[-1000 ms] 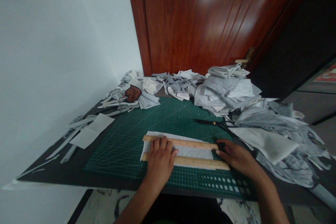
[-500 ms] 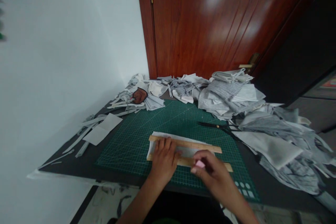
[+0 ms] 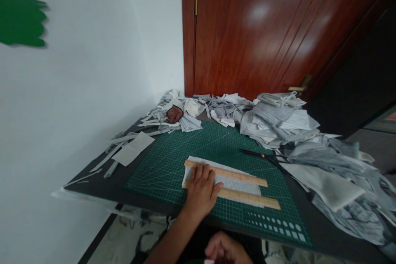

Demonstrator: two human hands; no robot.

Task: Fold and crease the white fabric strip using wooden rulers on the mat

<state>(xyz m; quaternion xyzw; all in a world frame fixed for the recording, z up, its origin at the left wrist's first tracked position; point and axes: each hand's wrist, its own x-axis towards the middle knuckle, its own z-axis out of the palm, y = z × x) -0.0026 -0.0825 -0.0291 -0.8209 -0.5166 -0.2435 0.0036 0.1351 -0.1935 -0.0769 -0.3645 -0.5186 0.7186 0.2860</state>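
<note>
My left hand (image 3: pixel 201 192) lies flat across two wooden rulers, its fingers on the upper ruler (image 3: pixel 238 173) and its thumb near the lower ruler (image 3: pixel 250 198). Beneath them, a light grey piece of cloth (image 3: pixel 236 185) rests on the green cutting mat (image 3: pixel 173 148). At the bottom edge of the picture, below the table edge, my right hand (image 3: pixel 227 248) has its fingers curled. A small pink piece, apparently tailor's chalk (image 3: pixel 209 261), shows at its fingertips, mostly cut off by the frame.
Black scissors (image 3: pixel 261 155) lie at the mat's right side. Piles of grey and white cloth (image 3: pixel 278 119) fill the back and right of the dark table. A pale rectangular piece (image 3: pixel 133 149), narrow strips and a brown patch (image 3: pixel 175 114) lie at left. A white wall and wooden door stand behind.
My right hand has drawn back from the rulers, down towards my lap, with the pink chalk. The left hand stays on the rulers. The whole view has shifted slightly.
</note>
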